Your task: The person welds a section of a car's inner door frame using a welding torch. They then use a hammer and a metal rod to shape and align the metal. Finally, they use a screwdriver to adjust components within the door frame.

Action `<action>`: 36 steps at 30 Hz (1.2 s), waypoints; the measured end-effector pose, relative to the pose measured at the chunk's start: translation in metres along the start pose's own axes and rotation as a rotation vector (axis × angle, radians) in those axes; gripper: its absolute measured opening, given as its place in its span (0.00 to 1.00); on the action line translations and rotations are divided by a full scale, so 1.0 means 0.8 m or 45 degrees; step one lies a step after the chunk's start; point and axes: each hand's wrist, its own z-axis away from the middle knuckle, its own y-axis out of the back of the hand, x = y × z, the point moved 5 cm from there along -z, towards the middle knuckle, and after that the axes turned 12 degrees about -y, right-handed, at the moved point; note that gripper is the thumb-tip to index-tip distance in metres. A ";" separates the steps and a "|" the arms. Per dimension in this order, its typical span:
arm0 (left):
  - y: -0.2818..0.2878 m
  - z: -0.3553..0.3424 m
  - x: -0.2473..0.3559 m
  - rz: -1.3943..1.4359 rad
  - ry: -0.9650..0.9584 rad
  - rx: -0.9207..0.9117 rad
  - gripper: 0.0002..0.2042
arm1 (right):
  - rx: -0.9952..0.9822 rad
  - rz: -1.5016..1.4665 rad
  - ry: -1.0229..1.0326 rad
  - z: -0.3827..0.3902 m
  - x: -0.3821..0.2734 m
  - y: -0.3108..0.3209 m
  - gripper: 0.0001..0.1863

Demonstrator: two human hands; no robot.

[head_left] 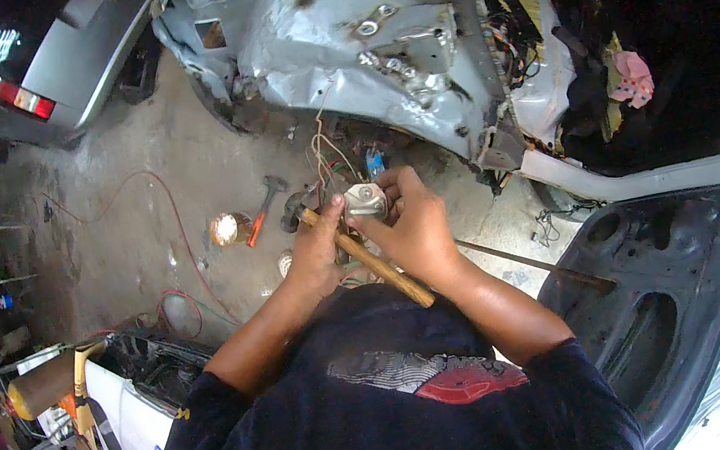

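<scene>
Workshop floor below, metal piece between your hands

Your right hand has its fingers curled around the pale metal piece. Your left hand closes on the wooden-handled hammer, its thumb tip just beside that piece; whether they touch is unclear. The piece lies right of your left thumb, with your right hand nearer to it. The hammer's long axis slants from its head at upper left down to lower right. Farther left, a round container with whitish stuff in it sits near an orange-handled hammer. Just beyond your fingers is a blue bottle, its contents indistinct, near a bare grey car panel.
</scene>
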 end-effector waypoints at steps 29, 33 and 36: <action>-0.135 -0.120 0.129 -0.588 -0.388 -0.499 0.15 | -0.086 -1.632 -0.277 -0.096 0.054 0.126 0.22; -0.090 -0.165 0.220 -1.034 -0.829 -0.400 0.15 | 0.251 -1.965 -0.366 -0.157 0.098 0.138 0.14; -0.063 -0.199 0.264 -1.193 -1.045 -0.433 0.12 | 0.360 -2.039 -0.531 -0.207 0.123 0.142 0.10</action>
